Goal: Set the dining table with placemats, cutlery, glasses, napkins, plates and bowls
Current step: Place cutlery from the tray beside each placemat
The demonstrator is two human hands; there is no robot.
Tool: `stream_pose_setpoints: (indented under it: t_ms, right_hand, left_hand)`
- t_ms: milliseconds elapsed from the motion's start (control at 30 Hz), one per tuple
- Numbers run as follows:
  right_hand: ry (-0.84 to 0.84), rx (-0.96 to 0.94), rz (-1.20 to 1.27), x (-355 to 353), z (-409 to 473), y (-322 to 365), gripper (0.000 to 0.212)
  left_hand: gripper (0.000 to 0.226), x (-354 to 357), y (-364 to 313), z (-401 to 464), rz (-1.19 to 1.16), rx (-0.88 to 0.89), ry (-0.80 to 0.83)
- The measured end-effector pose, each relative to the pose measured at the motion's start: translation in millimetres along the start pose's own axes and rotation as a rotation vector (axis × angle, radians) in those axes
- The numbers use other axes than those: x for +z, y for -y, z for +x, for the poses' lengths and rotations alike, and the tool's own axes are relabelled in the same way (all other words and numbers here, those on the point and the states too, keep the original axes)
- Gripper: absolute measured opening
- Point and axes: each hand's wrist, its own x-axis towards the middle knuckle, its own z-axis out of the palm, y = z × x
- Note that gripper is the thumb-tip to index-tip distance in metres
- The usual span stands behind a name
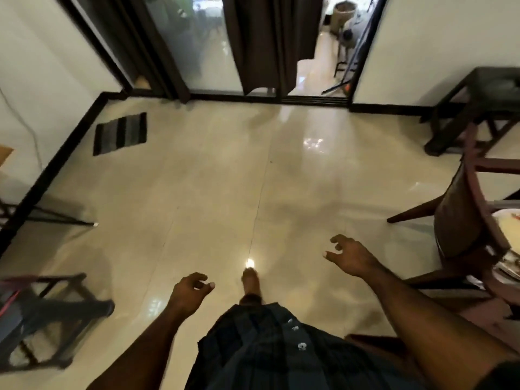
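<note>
The left hand (189, 291) hung over the glossy floor (213, 192) with fingers loosely curled and nothing in them; the right hand (350, 256) reached forward the same way, loosely curled and holding nothing, near a dark wooden chair (455, 220); between the arms showed a dark plaid shirt (270, 347) and one bare foot (250, 282) on the tiles; at the right edge the rim of the dining table (503, 294) carried a white plate (506, 223) and, nearer, what looked like more tableware, too blurred to name; a striped mat (120, 133) lay by the left wall; dark curtains (264, 43) hung before the glass doors.
</note>
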Motion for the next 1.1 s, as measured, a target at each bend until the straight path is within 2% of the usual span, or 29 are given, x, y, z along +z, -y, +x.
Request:
stream_pose_setpoints:
  t_ms: [167,267,433,600,733,833,933,1000,1100]
  right_hand:
    - [-0.016,0.150,0.083,-44.1,78.4,-7.4,0.065]
    - [0.027,0.266,0.112,-70.9,107.2,-18.4,0.067]
    - [-0.042,0.452,0.229,-114.8,144.4,-35.1,0.064]
    - [-0.127,0.582,0.434,-151.9,196.7,-64.3,0.062]
    - [-0.092,0.585,0.508,-194.5,274.1,-104.5,0.070]
    - [-0.071,0.559,0.486,-249.2,329.6,-128.2,0.075]
    - [-0.074,0.498,0.325,-335.3,373.3,-147.1,0.081]
    - [-0.114,0.464,0.219,-402.5,395.1,-156.0,0.080]
    - [-0.261,0.460,0.238,-495.1,425.6,-175.3,0.075]
  left_hand:
    - [0.037,-22.8,-109.6,143.3,0.044,0.069,0.083]
    - [0.038,-28.2,-208.3,216.2,0.103,0.152,0.193]
    - [0.031,-29.1,-403.3,300.7,0.315,0.398,0.357]
    - [0.034,4.5,-574.1,381.4,0.379,0.539,0.358]
    - [0.034,46.5,-661.5,433.4,0.467,0.551,0.368]
    - [0.035,73.2,-722.6,451.7,0.522,0.519,0.380]
    - [0.040,101.4,-797.6,467.6,0.554,0.563,0.377]
    - [0.043,120.6,-846.1,474.5,0.547,0.596,0.393]
    - [0.050,154.9,-920.6,494.4,0.533,0.648,0.431]
